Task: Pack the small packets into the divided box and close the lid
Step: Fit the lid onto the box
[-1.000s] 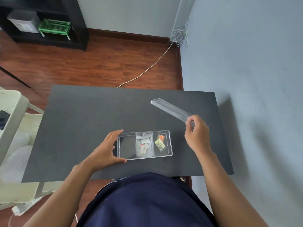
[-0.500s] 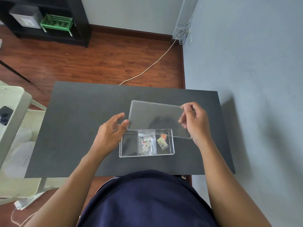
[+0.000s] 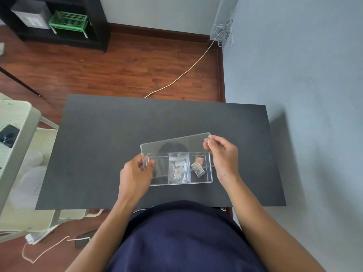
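Both hands are on the clear lid [image 3: 172, 144], holding it over the box [image 3: 179, 169].

Left hand [image 3: 135, 173]: pinching the lid's left end, thumb on the near side, fingers curled round the edge at the box's left wall. Grip narrow, fingers together, not spread.

Right hand [image 3: 224, 156]: pinching the lid's right end near its far corner, fingertips [image 3: 208, 143] bunched on the edge, thumb beneath or behind; exact thumb contact can't be made out.

Lid: tilted, far long edge raised and skewed up to the right, near part overlapping the box's far half. Not seated. Can't tell whether its near edge touches the box rim.

Box: clear, three compartments side by side, sitting on the black table [image 3: 98, 144] toward the near edge, in front of the person's torso. Left compartment holds no visible packet. Middle compartment holds a clear packet [image 3: 177, 169] with white and reddish bits. Right compartment holds two small packets [image 3: 197, 165], one orange-red, one greenish, lying overlapped at an angle.
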